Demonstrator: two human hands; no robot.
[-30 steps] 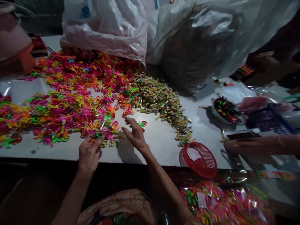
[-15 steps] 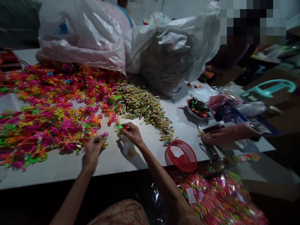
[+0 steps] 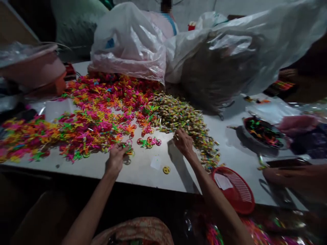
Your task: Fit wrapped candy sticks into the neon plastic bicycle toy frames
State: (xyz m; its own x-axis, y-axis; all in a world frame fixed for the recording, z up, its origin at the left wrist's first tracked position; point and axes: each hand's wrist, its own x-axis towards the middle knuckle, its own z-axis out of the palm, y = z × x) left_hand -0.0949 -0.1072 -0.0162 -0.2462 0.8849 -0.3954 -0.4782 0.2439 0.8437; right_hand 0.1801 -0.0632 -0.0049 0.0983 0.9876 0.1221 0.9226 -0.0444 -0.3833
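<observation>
My left hand (image 3: 117, 157) rests at the near edge of a wide heap of bright pink, orange, yellow and green plastic pieces (image 3: 87, 119), its fingers pinched on a small green and pink piece. Further right, my right hand (image 3: 183, 141) reaches into a pile of small multicoloured tube-like pieces (image 3: 184, 117), fingers curled down among them; what they hold is hidden. Between my hands lie a few loose ring-shaped pieces (image 3: 149, 141), a small paper slip (image 3: 155, 162) and one yellow ring (image 3: 166, 169) on the white table (image 3: 143, 170).
A red plastic basket (image 3: 236, 190) with a paper slip sits at the table's near right edge. Large plastic bags (image 3: 158, 51) fill the back. A dark bowl of coloured pieces (image 3: 264, 132) stands at right, beside another person's forearm (image 3: 293, 175). A pink container (image 3: 33, 69) is at left.
My right hand left the loose pieces in the middle and moved right into the tube pile. The left hand stayed at the heap's edge. The camera view shifted.
</observation>
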